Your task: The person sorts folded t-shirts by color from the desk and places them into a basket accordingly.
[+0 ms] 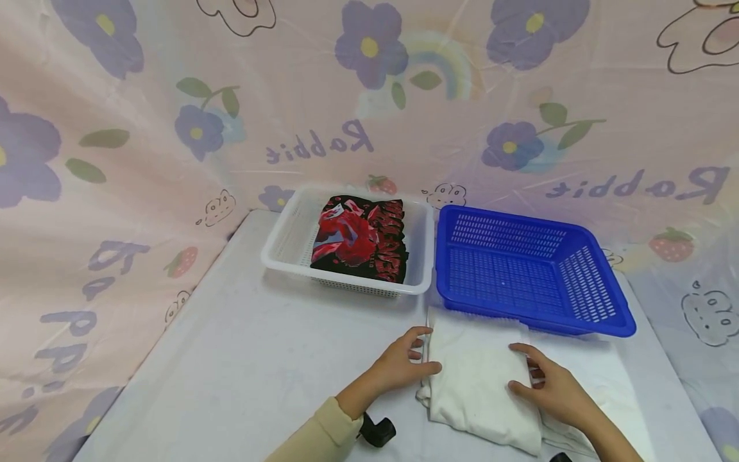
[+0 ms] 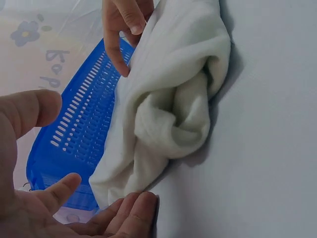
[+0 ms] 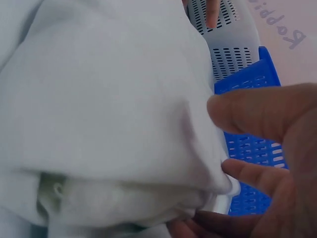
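A folded white cloth [image 1: 476, 385], layered like a garment, lies on the table in front of the blue basket. My left hand [image 1: 398, 362] is at its left edge, thumb and fingers apart. At the opposite edge is my right hand [image 1: 557, 388], its thumb spread away from the fingers. In the left wrist view, the side of the cloth [image 2: 173, 119] shows a loose, rolled fold. The right wrist view shows the right fingertips [image 3: 230, 166] right at the cloth's edge, with the thumb raised off its top.
A blue basket [image 1: 502, 282] stands behind the cloth. Left of it, a white basket [image 1: 288, 262] holds a folded black shirt [image 1: 358, 240] with a red print. More white fabric [image 1: 600, 372] lies at the right. A patterned curtain [image 1: 312, 96] hangs behind the table.
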A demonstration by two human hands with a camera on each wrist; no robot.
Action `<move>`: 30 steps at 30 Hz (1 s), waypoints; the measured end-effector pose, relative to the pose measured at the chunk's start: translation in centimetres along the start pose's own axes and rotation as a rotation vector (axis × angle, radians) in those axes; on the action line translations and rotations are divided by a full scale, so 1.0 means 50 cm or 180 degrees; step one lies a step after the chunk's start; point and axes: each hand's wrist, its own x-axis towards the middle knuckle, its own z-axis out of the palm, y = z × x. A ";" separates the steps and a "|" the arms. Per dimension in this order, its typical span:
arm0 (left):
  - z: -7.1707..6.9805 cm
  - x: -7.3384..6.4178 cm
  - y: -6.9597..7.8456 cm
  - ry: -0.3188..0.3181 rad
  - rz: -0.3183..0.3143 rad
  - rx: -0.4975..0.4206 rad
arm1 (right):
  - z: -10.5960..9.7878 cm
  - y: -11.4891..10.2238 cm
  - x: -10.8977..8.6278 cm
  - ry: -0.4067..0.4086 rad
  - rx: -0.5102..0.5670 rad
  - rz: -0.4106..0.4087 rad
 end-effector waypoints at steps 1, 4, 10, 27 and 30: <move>0.002 0.001 0.000 -0.0026 -0.0012 0.0012 | 0.002 -0.001 0.001 -0.0011 -0.0025 -0.0005; 0.007 0.005 0.002 -0.0085 -0.0048 0.0052 | 0.004 -0.005 0.004 -0.0036 -0.0105 0.0015; 0.014 0.008 0.006 -0.0102 -0.0052 0.0044 | 0.006 -0.007 0.011 -0.0023 -0.0081 0.0035; 0.029 0.015 0.015 -0.0309 -0.0089 -0.0621 | 0.027 -0.010 0.011 0.0033 0.0474 0.0111; 0.031 0.013 0.014 -0.0367 -0.0037 -0.0649 | 0.031 -0.010 0.008 0.0103 0.0415 0.0050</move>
